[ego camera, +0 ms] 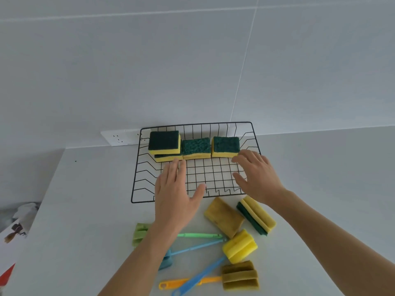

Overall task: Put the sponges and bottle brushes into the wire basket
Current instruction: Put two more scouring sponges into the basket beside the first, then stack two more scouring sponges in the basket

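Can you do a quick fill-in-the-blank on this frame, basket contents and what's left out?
1. The wire basket holds ____ green-topped sponges.
2. Two sponges at the basket's left are ____ one on the other.
3. The bottle brush with the green handle lies ____ the basket.
4. Both hands, left hand and right hand, hold ____.

Missing words: four; stacked; outside; nothing

The pale counter (89, 210) carries the wire basket (136, 189) under both open grips, two loose sponges (223, 216) nearer than the right grip, and bottle brushes (239, 246) nearest.
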